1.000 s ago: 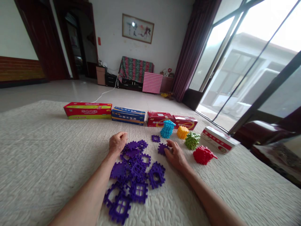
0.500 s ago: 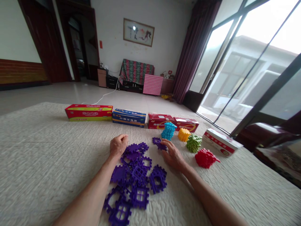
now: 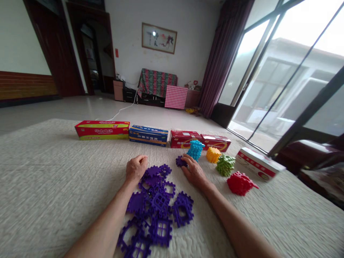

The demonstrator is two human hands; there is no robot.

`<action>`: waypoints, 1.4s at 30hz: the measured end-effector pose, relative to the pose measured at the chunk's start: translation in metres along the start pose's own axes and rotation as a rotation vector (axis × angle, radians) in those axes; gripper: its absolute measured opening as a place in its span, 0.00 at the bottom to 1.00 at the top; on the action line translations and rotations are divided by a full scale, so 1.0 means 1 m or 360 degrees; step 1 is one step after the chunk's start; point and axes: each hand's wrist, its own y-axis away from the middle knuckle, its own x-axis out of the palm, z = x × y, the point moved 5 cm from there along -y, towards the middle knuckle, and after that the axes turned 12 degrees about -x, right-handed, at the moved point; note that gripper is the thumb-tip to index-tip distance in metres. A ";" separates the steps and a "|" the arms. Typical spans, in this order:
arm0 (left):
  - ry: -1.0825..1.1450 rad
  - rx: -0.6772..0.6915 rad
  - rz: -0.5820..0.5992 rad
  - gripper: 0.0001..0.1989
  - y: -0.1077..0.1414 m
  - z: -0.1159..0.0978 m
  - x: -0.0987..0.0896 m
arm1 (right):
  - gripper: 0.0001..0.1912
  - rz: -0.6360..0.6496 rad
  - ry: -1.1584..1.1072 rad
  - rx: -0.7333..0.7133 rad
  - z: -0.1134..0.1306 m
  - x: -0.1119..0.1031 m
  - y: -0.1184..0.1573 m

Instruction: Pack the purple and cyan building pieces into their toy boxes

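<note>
Touching a purple piece [image 3: 179, 161], your right hand [image 3: 194, 172] has its fingers a bit bent, and I cannot tell if they grip it. That piece is on the left side of the blue stack [image 3: 196, 150], near it. Your left hand [image 3: 136, 168] is curled up like a fist, by the far end of the purple pile [image 3: 158, 200], and I cannot see inside it. The pile lies on the mat [image 3: 67, 172] between your arms. Right of your right hand sit a yellow stack [image 3: 214, 155], a green stack [image 3: 225, 165] and a red stack [image 3: 240, 184], with a white box [image 3: 259, 164] beside the green one. Farther off, a red and yellow box [image 3: 102, 131], a blue box [image 3: 148, 136] and two red boxes [image 3: 185, 136] stand in a row.
</note>
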 end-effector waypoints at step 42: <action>-0.0049 0.0026 -0.0004 0.16 0.003 -0.005 -0.002 | 0.18 -0.0160 -0.0052 -0.0062 0.012 -0.006 -0.003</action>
